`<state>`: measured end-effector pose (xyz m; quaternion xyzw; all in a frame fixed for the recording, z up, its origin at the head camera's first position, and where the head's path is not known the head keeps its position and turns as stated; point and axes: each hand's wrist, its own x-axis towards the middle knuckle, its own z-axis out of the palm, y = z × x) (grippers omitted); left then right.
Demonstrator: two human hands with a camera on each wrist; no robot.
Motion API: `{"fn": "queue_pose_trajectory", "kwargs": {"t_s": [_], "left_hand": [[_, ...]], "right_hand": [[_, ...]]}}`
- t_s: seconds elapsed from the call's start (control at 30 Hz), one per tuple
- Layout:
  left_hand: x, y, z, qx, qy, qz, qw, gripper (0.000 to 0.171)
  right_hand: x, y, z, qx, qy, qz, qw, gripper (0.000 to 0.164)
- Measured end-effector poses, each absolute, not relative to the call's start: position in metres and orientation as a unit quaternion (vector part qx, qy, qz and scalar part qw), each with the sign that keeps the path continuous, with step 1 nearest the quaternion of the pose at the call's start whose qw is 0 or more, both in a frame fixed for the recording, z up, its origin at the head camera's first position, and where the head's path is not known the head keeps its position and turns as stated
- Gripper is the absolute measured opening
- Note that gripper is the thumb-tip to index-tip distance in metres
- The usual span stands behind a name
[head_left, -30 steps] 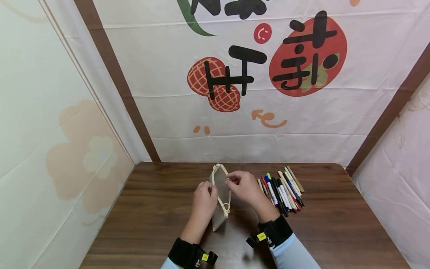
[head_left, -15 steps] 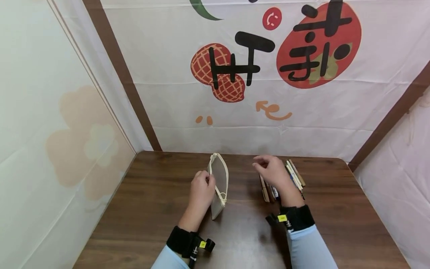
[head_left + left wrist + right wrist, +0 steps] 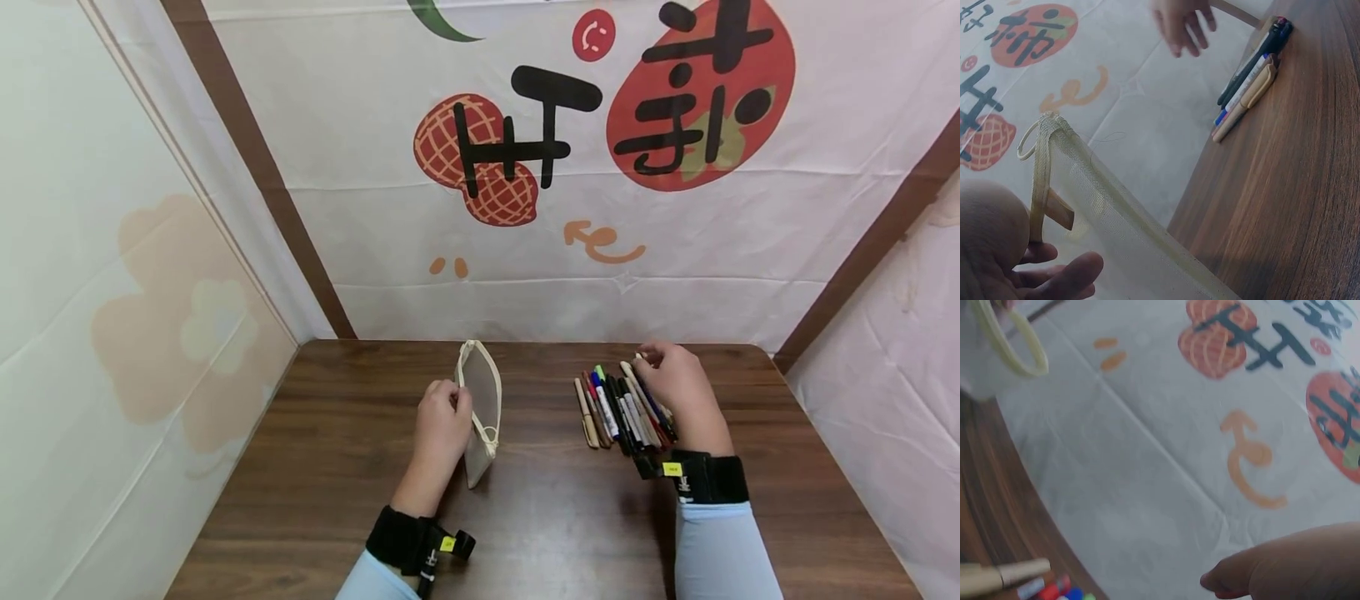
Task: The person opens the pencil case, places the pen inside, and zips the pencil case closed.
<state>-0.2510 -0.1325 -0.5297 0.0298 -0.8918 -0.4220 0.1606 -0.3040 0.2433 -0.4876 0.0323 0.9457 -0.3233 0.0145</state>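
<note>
A pale mesh zip pouch (image 3: 486, 387) stands on its side on the table, its zipped mouth gaping. My left hand (image 3: 442, 423) grips one edge of that mouth; in the left wrist view the thumb and fingers pinch the zipper band near a cord loop (image 3: 1027, 147). To the right lies a row of loose pens and markers (image 3: 611, 412), with beige, black, white, red, blue and green parts. My right hand (image 3: 681, 385) is over the right end of this row, fingertips right at the far ends of the pens. Its fingers (image 3: 1192, 31) hang loosely in the left wrist view.
The brown wooden table (image 3: 360, 467) ends at a white printed cloth (image 3: 360, 250) behind it. Cloth panels (image 3: 180, 325) also rise at the left and right. Each wrist carries a black strap (image 3: 708, 477) with a small camera.
My right hand has left the pouch's mouth and moved right to the far end of the pens. The left hand keeps its grip on the pouch. The head view has shifted slightly.
</note>
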Motion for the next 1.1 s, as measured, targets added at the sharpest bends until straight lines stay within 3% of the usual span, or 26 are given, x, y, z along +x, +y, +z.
{"fn": "queue_pose_trajectory", "kwargs": {"t_s": [0.37,0.73,1.1], "left_hand": [[-0.248,-0.135,-0.530,0.025,-0.889,-0.428,0.159,0.027],[-0.246,-0.134,-0.530,0.029,-0.889,-0.430,0.154,0.026],[-0.245,-0.132,-0.528,0.027,-0.890,-0.428,0.153,0.026]], "right_hand": [[-0.308,0.278,-0.522,0.099,0.957,-0.256,0.095,0.055],[-0.316,0.290,-0.554,0.097,0.957,-0.266,0.067,0.052],[-0.316,0.291,-0.557,0.111,0.946,-0.296,0.066,0.049]]}}
